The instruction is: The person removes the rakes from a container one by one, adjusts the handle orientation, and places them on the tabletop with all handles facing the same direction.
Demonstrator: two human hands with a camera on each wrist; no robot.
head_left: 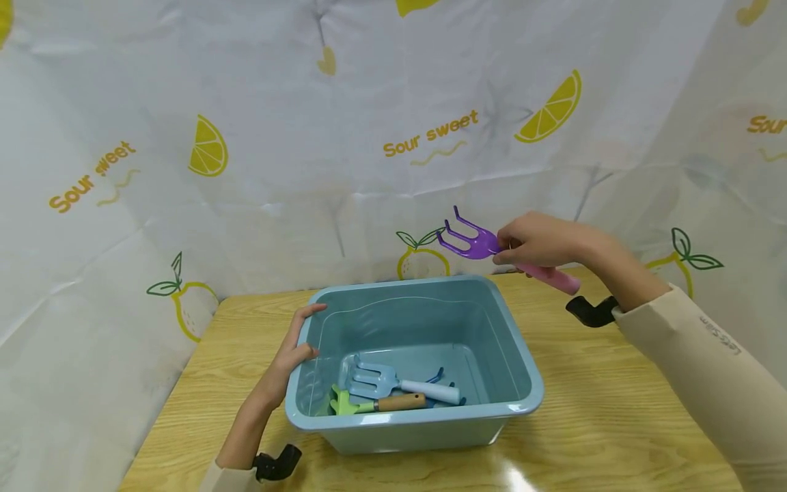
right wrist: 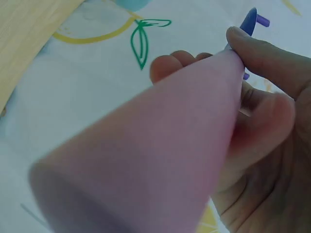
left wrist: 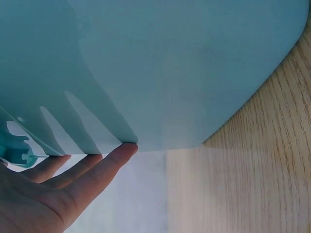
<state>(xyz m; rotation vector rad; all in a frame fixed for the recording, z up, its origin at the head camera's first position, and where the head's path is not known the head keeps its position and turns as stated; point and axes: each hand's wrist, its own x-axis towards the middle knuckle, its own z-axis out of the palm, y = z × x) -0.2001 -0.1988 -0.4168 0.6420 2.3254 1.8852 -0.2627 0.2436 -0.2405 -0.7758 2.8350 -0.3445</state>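
Observation:
My right hand [head_left: 541, 239] holds a small hand rake by its pink handle [right wrist: 160, 131], up in the air beyond the basin's back right corner. The rake's purple three-pronged head [head_left: 479, 242] points left. At the left rim of a blue-grey plastic basin [head_left: 412, 421], my left hand [head_left: 289, 355] holds on, with thumb and a finger over the edge. The left wrist view shows other fingers [left wrist: 92, 177] against the outer wall. Inside the basin lie a light blue hand fork [head_left: 375, 379], a green-headed tool with a wooden handle [head_left: 399, 402] and a partly hidden dark blue tool [head_left: 436, 376].
The basin stands on a wood-grain table [head_left: 590, 396]. Behind the table hangs a white cloth [head_left: 277, 137] printed with lemons and words. A black wrist mount [head_left: 591, 311] sits by the right cuff, another [head_left: 277, 463] by the left.

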